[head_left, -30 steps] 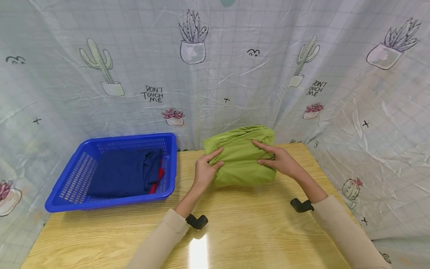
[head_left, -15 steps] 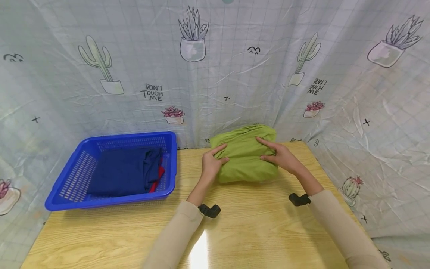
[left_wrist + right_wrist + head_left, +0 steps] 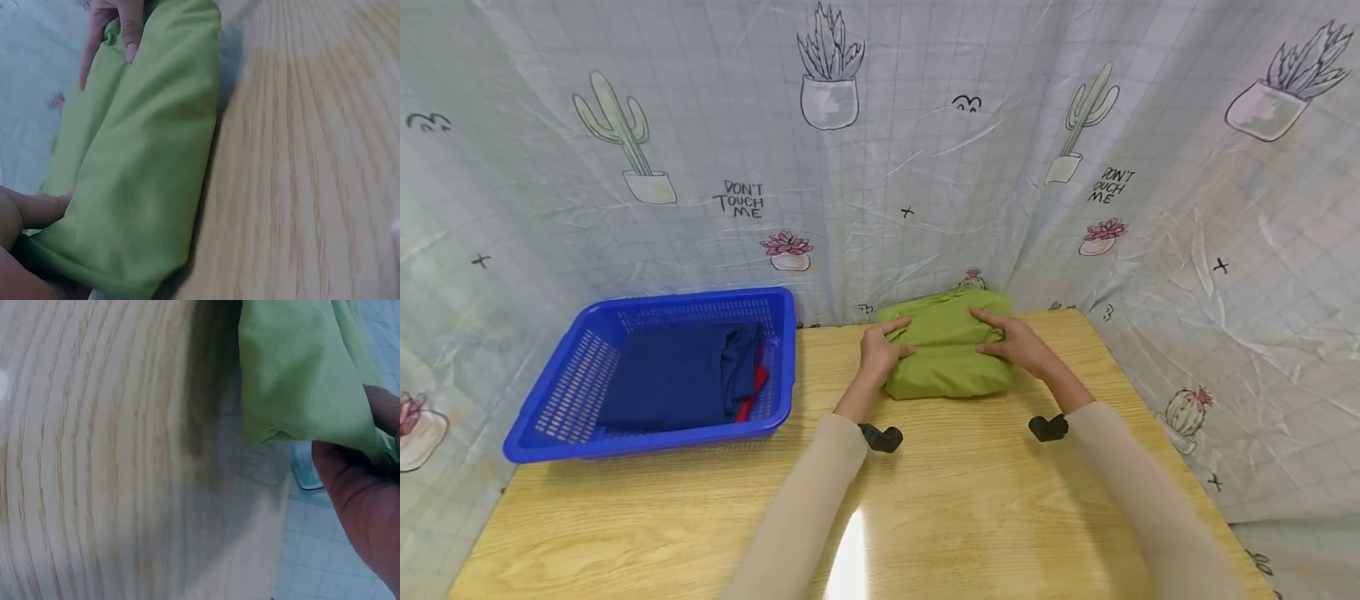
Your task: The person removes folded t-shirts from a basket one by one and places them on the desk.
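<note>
A folded green cloth (image 3: 946,354) is at the back of the table, its near edge close to the wood. My left hand (image 3: 878,352) grips its left side, thumb and forefinger showing on top. On the opposite side, my right hand (image 3: 1021,343) holds the cloth the same way, with its other fingers hidden underneath. The left wrist view shows the green cloth (image 3: 147,150) with a crease along its top. In the right wrist view, a corner of the cloth (image 3: 300,381) hangs over a shadow; whether it touches the table there I cannot tell.
A blue plastic basket (image 3: 792,367) stands at the left with a folded navy cloth (image 3: 666,379) and a bit of red cloth (image 3: 762,382) inside. Behind the wooden table (image 3: 955,500) hangs a curtain (image 3: 902,167) printed with potted plants.
The green cloth has shifted a little right and come down flatter toward the table. My left hand has moved right with it, and my right hand has lowered slightly.
</note>
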{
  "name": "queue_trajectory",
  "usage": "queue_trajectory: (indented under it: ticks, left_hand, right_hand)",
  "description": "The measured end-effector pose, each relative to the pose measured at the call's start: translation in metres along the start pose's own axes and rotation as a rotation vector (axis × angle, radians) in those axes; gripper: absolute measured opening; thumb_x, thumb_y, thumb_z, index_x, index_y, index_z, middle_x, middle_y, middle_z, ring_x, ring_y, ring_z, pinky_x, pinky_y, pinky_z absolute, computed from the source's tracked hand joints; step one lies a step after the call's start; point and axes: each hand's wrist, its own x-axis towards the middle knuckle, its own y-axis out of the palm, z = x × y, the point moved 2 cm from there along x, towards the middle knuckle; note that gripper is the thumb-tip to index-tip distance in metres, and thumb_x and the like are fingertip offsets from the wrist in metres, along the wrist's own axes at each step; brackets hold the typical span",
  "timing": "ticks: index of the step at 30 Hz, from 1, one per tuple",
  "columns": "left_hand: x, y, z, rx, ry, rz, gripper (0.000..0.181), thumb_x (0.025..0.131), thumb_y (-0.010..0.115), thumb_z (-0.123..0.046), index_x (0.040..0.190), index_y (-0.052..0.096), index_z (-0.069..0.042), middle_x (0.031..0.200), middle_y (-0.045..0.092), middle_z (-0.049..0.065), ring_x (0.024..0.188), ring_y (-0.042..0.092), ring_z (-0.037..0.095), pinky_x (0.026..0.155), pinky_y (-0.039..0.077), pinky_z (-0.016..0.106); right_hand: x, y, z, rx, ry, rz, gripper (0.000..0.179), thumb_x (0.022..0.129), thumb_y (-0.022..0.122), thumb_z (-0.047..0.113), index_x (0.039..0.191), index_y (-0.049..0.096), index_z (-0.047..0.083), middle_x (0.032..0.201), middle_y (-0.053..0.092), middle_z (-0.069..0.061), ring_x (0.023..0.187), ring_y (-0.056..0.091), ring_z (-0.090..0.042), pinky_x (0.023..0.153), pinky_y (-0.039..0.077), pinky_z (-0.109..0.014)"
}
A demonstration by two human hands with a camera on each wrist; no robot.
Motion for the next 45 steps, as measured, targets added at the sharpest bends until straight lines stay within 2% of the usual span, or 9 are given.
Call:
queue_trajectory:
  ticks: [2, 5, 20, 26, 31, 35, 37, 41, 45]
  left_hand:
    - [0.003, -0.001, 0.005, 0.014, -0.021, 0.014, 0.057, 0.081, 0.08, 0.008, 0.133, 0.07, -0.015, 0.151, 0.052, 0.012, 0.146, 0.037, 0.034, 0.11, 0.044, 0.045]
    - [0.006, -0.003, 0.013, 0.026, -0.047, 0.04, 0.058, 0.081, 0.081, 0.007, 0.134, 0.069, -0.013, 0.151, 0.052, 0.013, 0.146, 0.037, 0.034, 0.114, 0.041, 0.044]
    - [0.01, -0.012, 0.021, 0.003, -0.072, 0.094, 0.058, 0.081, 0.083, 0.002, 0.136, 0.068, -0.013, 0.155, 0.047, 0.013, 0.147, 0.035, 0.034, 0.114, 0.04, 0.044]
    - [0.006, -0.017, 0.005, 0.125, -0.06, 0.259, 0.067, 0.092, 0.076, -0.006, 0.153, 0.048, -0.01, 0.162, 0.034, 0.016, 0.148, 0.032, 0.036, 0.115, 0.039, 0.047]
    - [-0.008, -0.026, -0.014, 0.349, 0.004, 0.341, 0.085, 0.093, 0.075, -0.011, 0.163, 0.026, -0.012, 0.164, 0.017, 0.026, 0.15, 0.022, 0.045, 0.113, 0.037, 0.055]
    - [-0.029, -0.036, -0.021, 0.576, 0.078, 0.362, 0.092, 0.091, 0.078, -0.011, 0.164, 0.021, -0.014, 0.163, 0.013, 0.03, 0.146, 0.022, 0.055, 0.108, 0.039, 0.063]
    - [-0.042, -0.043, -0.021, 0.627, 0.117, 0.383, 0.091, 0.092, 0.076, -0.009, 0.164, 0.021, -0.015, 0.164, 0.012, 0.03, 0.145, 0.022, 0.056, 0.106, 0.041, 0.064]
    - [-0.069, -0.06, -0.025, 0.628, 0.207, 0.413, 0.086, 0.093, 0.074, -0.004, 0.163, 0.025, -0.015, 0.164, 0.016, 0.029, 0.147, 0.025, 0.051, 0.106, 0.043, 0.06]
    - [-0.092, -0.087, -0.034, 0.604, 0.323, 0.421, 0.08, 0.094, 0.072, -0.004, 0.161, 0.03, -0.011, 0.162, 0.025, 0.026, 0.145, 0.034, 0.044, 0.106, 0.046, 0.054]
  right_hand:
    - [0.004, 0.005, -0.008, -0.033, 0.049, -0.006, 0.075, 0.096, 0.07, 0.007, 0.16, 0.032, 0.009, 0.164, 0.026, -0.023, 0.148, 0.029, -0.042, 0.11, 0.039, -0.053]
    - [0.006, 0.012, -0.019, -0.05, 0.115, 0.001, 0.075, 0.098, 0.069, 0.008, 0.16, 0.029, 0.003, 0.164, 0.023, -0.027, 0.151, 0.018, -0.045, 0.118, 0.027, -0.059]
    - [0.004, 0.021, -0.022, 0.032, 0.144, 0.002, 0.072, 0.1, 0.065, 0.008, 0.161, 0.027, 0.004, 0.165, 0.016, -0.027, 0.152, 0.014, -0.046, 0.119, 0.023, -0.061]
    - [0.005, 0.022, -0.004, -0.095, 0.203, 0.024, 0.07, 0.102, 0.062, 0.01, 0.16, 0.025, 0.001, 0.163, 0.019, -0.03, 0.15, 0.017, -0.049, 0.117, 0.027, -0.061]
    - [0.002, 0.024, 0.038, -0.371, 0.312, -0.02, 0.069, 0.102, 0.061, 0.016, 0.159, 0.027, -0.003, 0.154, 0.025, -0.04, 0.14, 0.025, -0.058, 0.109, 0.032, -0.066]
    - [-0.001, 0.031, 0.067, -0.46, 0.381, -0.071, 0.068, 0.103, 0.059, 0.022, 0.16, 0.028, 0.004, 0.154, 0.018, -0.041, 0.138, 0.02, -0.062, 0.103, 0.032, -0.073]
    - [-0.002, 0.037, 0.078, -0.467, 0.39, -0.077, 0.067, 0.104, 0.059, 0.025, 0.16, 0.029, 0.007, 0.158, 0.015, -0.038, 0.139, 0.017, -0.063, 0.101, 0.033, -0.075]
    - [-0.004, 0.05, 0.098, -0.497, 0.276, -0.069, 0.062, 0.104, 0.059, 0.025, 0.158, 0.035, 0.005, 0.159, 0.023, -0.035, 0.142, 0.023, -0.06, 0.106, 0.032, -0.074]
    - [-0.007, 0.064, 0.119, -0.526, 0.146, -0.055, 0.059, 0.102, 0.063, 0.023, 0.154, 0.043, 0.004, 0.153, 0.039, -0.031, 0.131, 0.049, -0.048, 0.104, 0.044, -0.062]
